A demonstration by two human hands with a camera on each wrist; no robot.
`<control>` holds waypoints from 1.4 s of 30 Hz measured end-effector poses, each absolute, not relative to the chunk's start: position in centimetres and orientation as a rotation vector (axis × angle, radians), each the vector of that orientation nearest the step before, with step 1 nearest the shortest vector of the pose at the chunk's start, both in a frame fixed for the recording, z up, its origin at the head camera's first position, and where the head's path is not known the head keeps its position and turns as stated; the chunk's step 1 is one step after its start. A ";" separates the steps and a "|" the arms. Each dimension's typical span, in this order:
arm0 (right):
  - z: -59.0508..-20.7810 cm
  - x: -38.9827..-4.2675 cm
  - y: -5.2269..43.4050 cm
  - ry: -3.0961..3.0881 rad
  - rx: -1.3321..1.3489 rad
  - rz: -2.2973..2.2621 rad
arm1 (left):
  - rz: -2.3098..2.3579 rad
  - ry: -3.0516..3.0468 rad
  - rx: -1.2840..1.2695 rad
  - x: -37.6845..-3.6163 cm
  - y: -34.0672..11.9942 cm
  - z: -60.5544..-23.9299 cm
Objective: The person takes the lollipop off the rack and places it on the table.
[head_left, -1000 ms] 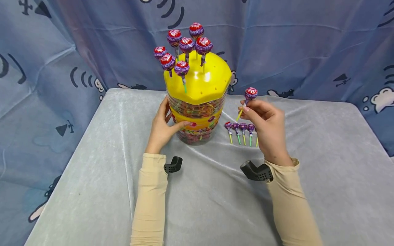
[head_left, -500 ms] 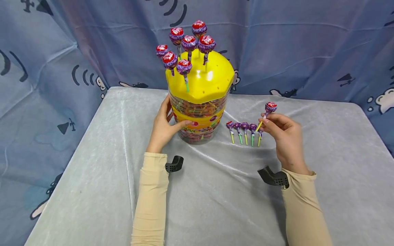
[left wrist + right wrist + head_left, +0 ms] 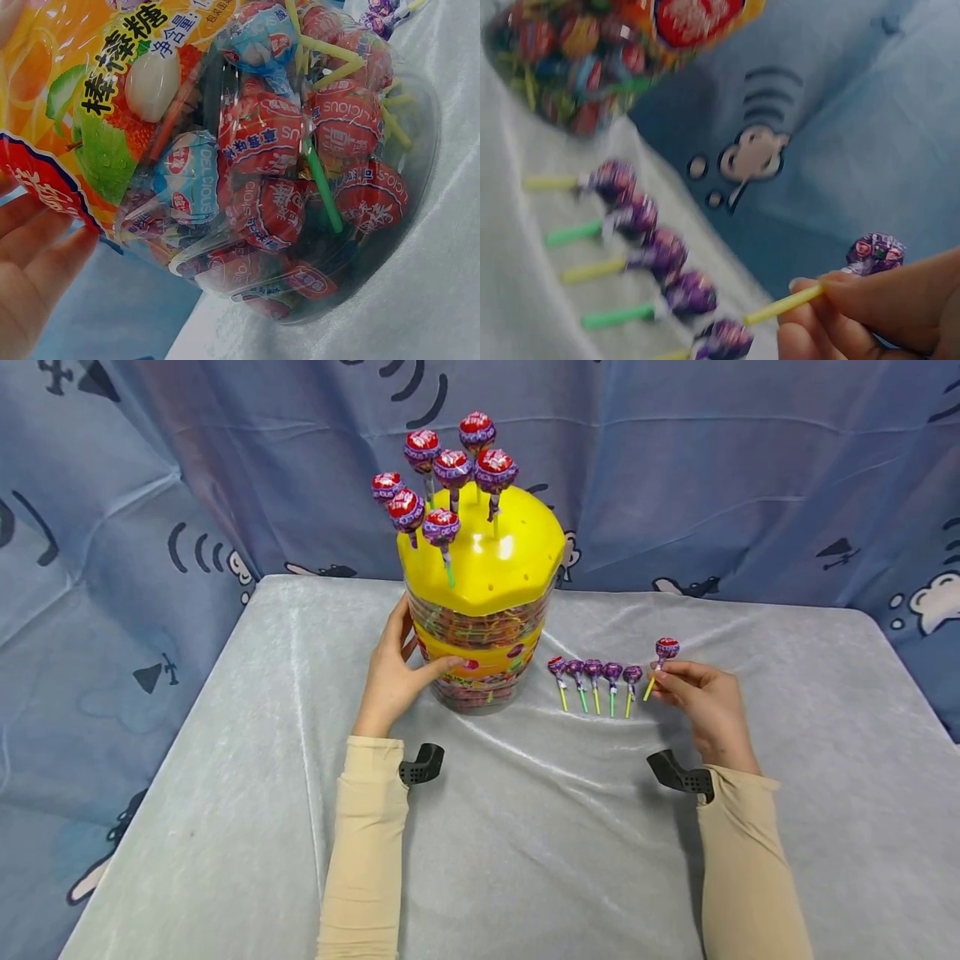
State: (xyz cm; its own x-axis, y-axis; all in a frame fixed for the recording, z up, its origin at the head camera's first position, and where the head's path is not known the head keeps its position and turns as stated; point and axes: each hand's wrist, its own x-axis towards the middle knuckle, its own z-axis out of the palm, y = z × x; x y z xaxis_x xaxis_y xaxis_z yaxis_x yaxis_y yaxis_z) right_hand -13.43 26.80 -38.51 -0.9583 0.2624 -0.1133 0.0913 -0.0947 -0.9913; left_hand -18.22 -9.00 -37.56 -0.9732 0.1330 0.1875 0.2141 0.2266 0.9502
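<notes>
Left hand (image 3: 392,678) curled round yellow-lidded jar (image 3: 491,564) — right hand (image 3: 711,710) pinched on purple-red, yellow-sticked lollipop (image 3: 666,649).

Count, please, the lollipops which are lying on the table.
5, in a row beside the jar. Outward: the first has a yellow stick, the second green, the third yellow, the fourth green, the fifth, nearest the right hand, yellow. The jar could hide others.

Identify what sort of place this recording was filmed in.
Likely a staged indoor filming spot: a printed curtain fills the background, a cloth-covered table stands before it, and two wrist devices are worn.
</notes>
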 end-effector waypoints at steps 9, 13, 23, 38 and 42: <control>-40.8 -13.7 28.5 -2.154 -0.485 2.214 | -1.865 -2.423 -0.351 -18.1 -9.0 -37.4; -41.4 -13.8 28.7 -2.169 -0.519 2.258 | -1.862 -2.420 -0.355 -18.0 -9.0 -37.4; -42.0 -14.1 29.1 -2.171 -0.586 2.273 | -1.875 -2.411 -0.346 -18.1 -9.0 -37.4; -41.6 -14.1 29.1 -2.262 -0.661 2.205 | -1.875 -2.399 -0.361 -18.1 -9.1 -37.4; -41.7 -14.1 29.0 -2.314 -0.667 2.148 | -1.879 -2.405 -0.353 -18.1 -9.1 -37.5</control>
State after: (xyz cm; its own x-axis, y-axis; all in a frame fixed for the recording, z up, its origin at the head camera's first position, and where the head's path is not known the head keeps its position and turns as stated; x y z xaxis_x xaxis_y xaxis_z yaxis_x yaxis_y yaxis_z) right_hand -14.11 29.02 -41.71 -0.9111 0.2390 -0.3358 0.3527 0.0301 -0.9353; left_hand -18.10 -9.07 -37.50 -0.9712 0.1373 0.1948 0.2222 0.2262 0.9484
